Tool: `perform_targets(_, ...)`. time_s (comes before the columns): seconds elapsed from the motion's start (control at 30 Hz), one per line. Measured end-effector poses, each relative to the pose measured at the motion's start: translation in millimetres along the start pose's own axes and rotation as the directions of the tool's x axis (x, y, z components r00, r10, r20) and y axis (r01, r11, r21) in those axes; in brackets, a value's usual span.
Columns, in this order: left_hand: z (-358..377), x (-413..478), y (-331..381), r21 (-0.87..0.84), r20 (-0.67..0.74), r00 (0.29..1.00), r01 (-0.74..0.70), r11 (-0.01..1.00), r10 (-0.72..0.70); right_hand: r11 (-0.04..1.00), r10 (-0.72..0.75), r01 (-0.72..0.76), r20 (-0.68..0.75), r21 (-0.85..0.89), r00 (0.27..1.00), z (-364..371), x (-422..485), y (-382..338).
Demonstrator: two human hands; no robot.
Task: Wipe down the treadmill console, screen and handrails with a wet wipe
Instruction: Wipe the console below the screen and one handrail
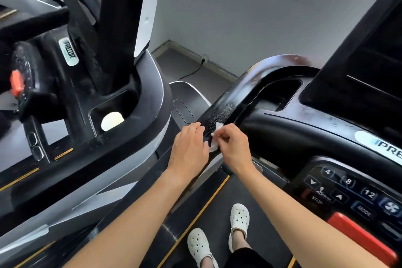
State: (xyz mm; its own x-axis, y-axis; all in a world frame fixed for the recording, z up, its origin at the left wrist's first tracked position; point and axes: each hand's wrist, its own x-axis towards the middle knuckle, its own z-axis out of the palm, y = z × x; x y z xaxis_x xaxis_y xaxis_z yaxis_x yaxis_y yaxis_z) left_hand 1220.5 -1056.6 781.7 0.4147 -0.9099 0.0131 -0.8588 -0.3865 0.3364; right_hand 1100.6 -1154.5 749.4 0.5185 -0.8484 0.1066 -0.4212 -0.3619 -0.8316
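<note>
Two hands meet on the left handrail (228, 106) of your treadmill. Your left hand (189, 148) lies on the rail's outer edge with the fingers nearly straight and together, resting there and gripping nothing. Your right hand (231, 146) is curled tight, thumb and fingertips pinching the wet wipe (214, 147) and pressing it onto the black rail top.

Only a small bunch of the white wipe shows: one corner pokes out above your right knuckles and a fold sits below, wedged between the two hands and touching your left thumb. Just beyond the wipe, further up the rail, the glossy surface carries a patch of pale streaks and droplets.

To the right of the rail the console (304, 119) curves round, with a recessed tray (280, 93) near the rail's bend and the dark screen (367, 56) rising over it. The keypad (348, 187) and a red stop bar (361, 237) sit near your right forearm, well apart from the wipe.

On your left a second treadmill (139, 128) stands close beside the rail, a pale round object (112, 121) lying in its cup holder. Below, your white clogs (239, 220) stand on the belt (215, 209), and a black cable (192, 72) trails across the floor by the wall.
</note>
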Motion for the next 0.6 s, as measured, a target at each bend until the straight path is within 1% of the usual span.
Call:
perform_targets(0.03, 1, 0, 1, 0.003, -0.003, 1.000, 0.003, 1.000, -0.003, 0.999, 0.034, -0.034, 0.002, 0.013, 0.999, -3, 4, 0)
perform_targets(0.1, 2, -1, 2, 0.009, -0.004, 1.000, 0.011, 1.000, -0.011, 0.984, 0.153, -0.148, -0.048, 0.096, 0.987, -12, 17, 3)
perform_targets(0.17, 3, -2, 4, 0.013, -0.004, 1.000, 0.021, 1.000, -0.021, 0.947, 0.282, -0.259, -0.109, 0.191, 0.953, -22, 34, 7)
perform_targets(0.2, 3, -2, 5, 0.015, -0.004, 1.000, 0.026, 1.000, -0.026, 0.931, 0.330, -0.301, -0.123, 0.209, 0.936, -26, 41, 9)
perform_targets(0.33, 4, -3, 6, 0.025, 0.005, 0.999, 0.035, 0.999, -0.036, 0.908, 0.405, -0.380, -0.133, 0.175, 0.905, -25, 47, 11)
perform_targets(0.4, 5, -4, 7, 0.037, 0.004, 0.999, 0.036, 0.999, -0.036, 0.911, 0.405, -0.391, -0.104, 0.131, 0.909, -19, 36, 8)
perform_targets(0.47, 6, -5, 7, 0.048, 0.004, 0.999, 0.041, 0.998, -0.041, 0.931, 0.364, -0.363, -0.028, 0.041, 0.931, -10, 18, 7)
perform_targets(0.53, 8, -6, 8, 0.051, 0.007, 0.999, 0.047, 0.998, -0.048, 0.962, 0.265, -0.262, 0.033, -0.077, 0.964, -2, 4, 10)
perform_targets(0.6, 10, -6, 8, 0.055, 0.007, 0.998, 0.057, 0.997, -0.058, 0.974, 0.158, -0.136, 0.113, -0.181, 0.981, 2, -2, 11)
